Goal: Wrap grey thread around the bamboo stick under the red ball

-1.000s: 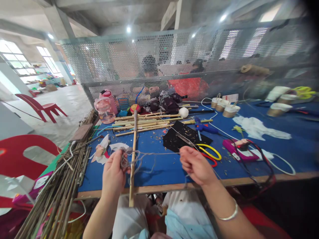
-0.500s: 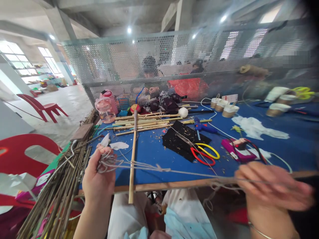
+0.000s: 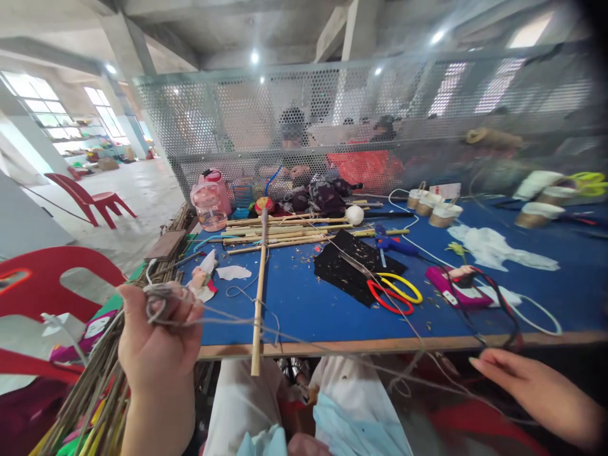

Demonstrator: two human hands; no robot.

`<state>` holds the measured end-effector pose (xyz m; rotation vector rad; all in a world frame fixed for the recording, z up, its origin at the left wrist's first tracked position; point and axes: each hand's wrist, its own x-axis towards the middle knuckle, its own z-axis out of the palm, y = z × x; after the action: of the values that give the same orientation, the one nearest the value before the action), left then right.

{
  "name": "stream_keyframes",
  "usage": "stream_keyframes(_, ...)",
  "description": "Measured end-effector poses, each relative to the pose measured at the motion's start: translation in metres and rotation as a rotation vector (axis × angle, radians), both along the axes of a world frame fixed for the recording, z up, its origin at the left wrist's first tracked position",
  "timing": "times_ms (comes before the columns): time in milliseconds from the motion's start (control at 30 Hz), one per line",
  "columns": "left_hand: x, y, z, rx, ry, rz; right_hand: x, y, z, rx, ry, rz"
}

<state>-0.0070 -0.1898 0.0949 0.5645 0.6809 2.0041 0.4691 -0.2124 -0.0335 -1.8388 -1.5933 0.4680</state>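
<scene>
My left hand (image 3: 159, 354) is closed around a loose tangle of grey string (image 3: 164, 304), at the left in front of the table edge. From it, strands stretch rightward across a wooden stick (image 3: 259, 297), which lies with its near end over the edge. They sag past a loose knot toward the lower right. My right hand (image 3: 532, 386) is at the lower right, fingers stretched out, with the string running below it and no hold on it visible. Scissors (image 3: 392, 294) with red and yellow handles lie on black cloth (image 3: 330, 266) between the hands.
Several sticks (image 3: 294, 231) lie across the blue table (image 3: 294, 310). Behind them stand a pink bottle (image 3: 210, 206) and a perforated screen (image 3: 204, 126). A blue glue gun (image 3: 396, 246), purple object (image 3: 456, 288) and paper cups (image 3: 444, 212) are rightward. Bundled twigs (image 3: 102, 380) lie left.
My left hand has moved left and nearer with the string bundle. My right hand has lowered and its fingers have straightened; the string, taut before, now hangs slack.
</scene>
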Motion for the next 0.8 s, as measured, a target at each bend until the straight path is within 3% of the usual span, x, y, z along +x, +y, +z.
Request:
stream_keyframes(67,0.011,-0.003,0.001,-0.069,0.02,-0.101,-0.022,0.0,0.013,-0.151,-0.113,-0.046)
stream_keyframes(100,0.018,-0.003,0.0,-0.097,0.021,-0.158,-0.04,0.0,0.021,-0.067,-0.113,-0.052)
stream_keyframes(167,0.035,-0.002,-0.001,-0.129,0.019,-0.313,-0.088,-0.001,0.036,0.08,-0.035,0.159)
stream_keyframes(233,0.05,0.0,-0.003,-0.148,0.026,-0.422,-0.141,0.001,0.043,0.114,0.079,0.445)
stream_keyframes(300,0.06,0.002,-0.004,-0.152,0.011,-0.488,-0.188,0.006,0.042,0.084,0.174,0.634)
stream_keyframes(433,0.069,0.003,-0.003,-0.144,-0.09,-0.591,-0.248,0.03,0.028,0.157,0.19,0.729)
stream_keyframes(567,0.069,0.0,-0.001,-0.106,-0.206,-0.749,-0.28,0.063,0.023,0.303,0.095,0.806)
stream_keyframes(633,0.064,-0.003,0.0,-0.04,-0.239,-0.793,-0.286,0.077,0.025,0.27,0.014,0.792)
stream_keyframes(700,0.054,-0.01,0.001,0.069,-0.244,-0.79,-0.28,0.083,0.028,0.169,-0.015,0.749)
stream_keyframes(800,0.036,-0.023,0.005,0.22,-0.208,-0.697,-0.241,0.073,0.035,0.081,0.059,0.641)
